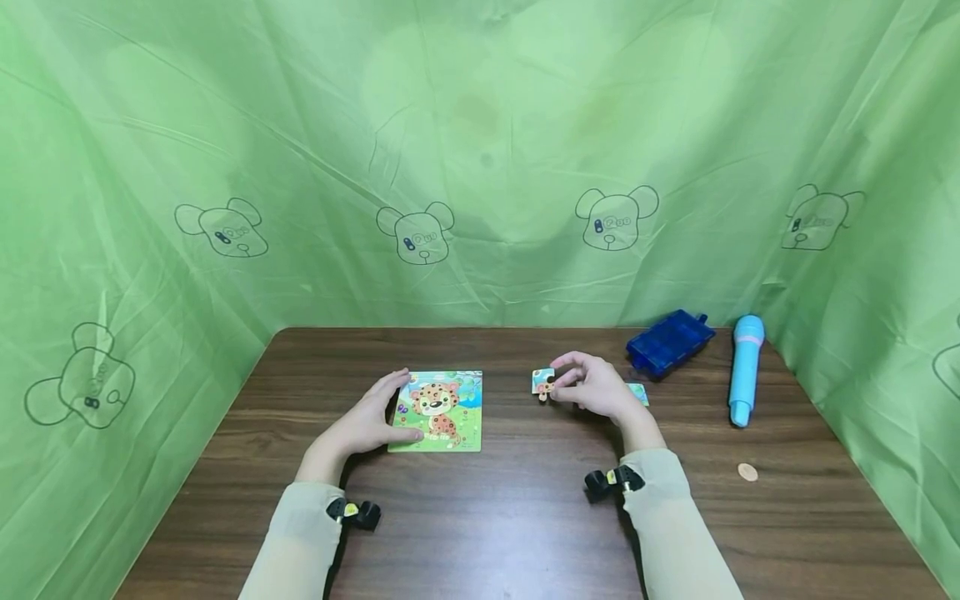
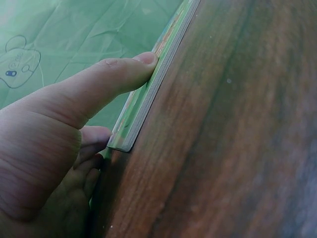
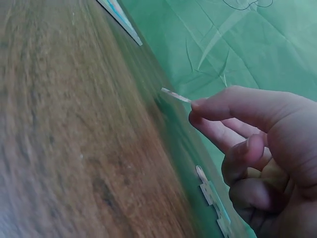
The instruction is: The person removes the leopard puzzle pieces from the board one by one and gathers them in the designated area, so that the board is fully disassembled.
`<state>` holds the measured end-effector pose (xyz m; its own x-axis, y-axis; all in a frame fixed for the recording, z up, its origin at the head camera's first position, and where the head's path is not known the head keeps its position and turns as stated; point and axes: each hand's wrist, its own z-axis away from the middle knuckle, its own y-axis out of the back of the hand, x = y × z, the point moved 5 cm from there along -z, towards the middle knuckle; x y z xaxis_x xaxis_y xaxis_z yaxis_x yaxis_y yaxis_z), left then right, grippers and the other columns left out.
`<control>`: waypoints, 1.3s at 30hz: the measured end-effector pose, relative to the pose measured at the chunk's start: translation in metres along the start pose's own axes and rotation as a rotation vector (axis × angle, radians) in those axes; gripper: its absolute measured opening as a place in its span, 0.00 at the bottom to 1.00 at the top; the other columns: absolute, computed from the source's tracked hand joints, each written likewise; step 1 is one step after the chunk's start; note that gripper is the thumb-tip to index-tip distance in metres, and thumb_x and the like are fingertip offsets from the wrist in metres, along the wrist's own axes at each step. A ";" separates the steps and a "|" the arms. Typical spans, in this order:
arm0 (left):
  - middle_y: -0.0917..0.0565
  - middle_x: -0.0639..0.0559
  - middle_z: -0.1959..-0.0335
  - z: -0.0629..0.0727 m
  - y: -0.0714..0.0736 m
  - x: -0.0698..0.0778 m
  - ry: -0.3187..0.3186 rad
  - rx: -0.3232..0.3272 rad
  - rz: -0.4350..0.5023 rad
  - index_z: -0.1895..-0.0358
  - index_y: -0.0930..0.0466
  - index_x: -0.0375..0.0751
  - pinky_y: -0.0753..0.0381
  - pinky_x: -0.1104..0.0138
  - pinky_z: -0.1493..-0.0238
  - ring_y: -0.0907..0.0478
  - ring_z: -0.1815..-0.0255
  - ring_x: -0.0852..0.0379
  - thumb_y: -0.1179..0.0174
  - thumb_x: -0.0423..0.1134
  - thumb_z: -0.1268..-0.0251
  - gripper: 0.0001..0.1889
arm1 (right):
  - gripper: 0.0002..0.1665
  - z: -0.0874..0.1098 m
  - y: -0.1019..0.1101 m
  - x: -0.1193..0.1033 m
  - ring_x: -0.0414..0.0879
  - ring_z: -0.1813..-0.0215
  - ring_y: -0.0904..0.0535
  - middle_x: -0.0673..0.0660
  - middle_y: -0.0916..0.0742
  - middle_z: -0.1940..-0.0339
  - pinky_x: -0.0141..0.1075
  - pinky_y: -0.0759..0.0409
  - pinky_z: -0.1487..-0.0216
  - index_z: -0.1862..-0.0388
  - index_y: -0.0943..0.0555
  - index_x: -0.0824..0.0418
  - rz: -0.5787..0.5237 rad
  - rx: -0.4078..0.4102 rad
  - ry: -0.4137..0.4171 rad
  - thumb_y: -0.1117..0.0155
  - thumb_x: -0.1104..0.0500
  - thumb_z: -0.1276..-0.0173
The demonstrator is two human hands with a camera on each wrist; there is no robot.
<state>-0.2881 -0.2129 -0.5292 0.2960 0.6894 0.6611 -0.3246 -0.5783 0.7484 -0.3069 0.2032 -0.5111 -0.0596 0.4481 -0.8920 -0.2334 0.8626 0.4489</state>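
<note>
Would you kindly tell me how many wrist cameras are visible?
2: a wrist camera below the left hand touching the leopard puzzle, another below the right hand pinching a puzzle piece, both in the head view. None seems hidden.

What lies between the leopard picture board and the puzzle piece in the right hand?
Only bare wooden tabletop: in the head view, nothing lies between the leopard picture board and the puzzle piece that the right hand pinches.
</note>
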 end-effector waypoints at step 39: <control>0.47 0.42 0.09 -0.001 0.000 -0.001 -0.001 0.004 0.001 0.12 0.43 0.42 0.42 0.34 0.17 0.52 0.10 0.36 0.19 0.62 0.41 0.60 | 0.26 -0.001 0.006 0.001 0.41 0.72 0.27 0.45 0.20 0.74 0.36 0.27 0.62 0.45 0.08 0.61 0.378 0.036 0.071 0.14 0.55 0.42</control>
<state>-0.2888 -0.2132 -0.5300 0.2965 0.6887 0.6616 -0.3211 -0.5805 0.7482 -0.3097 0.2083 -0.5101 -0.2023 0.7195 -0.6644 -0.1483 0.6481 0.7470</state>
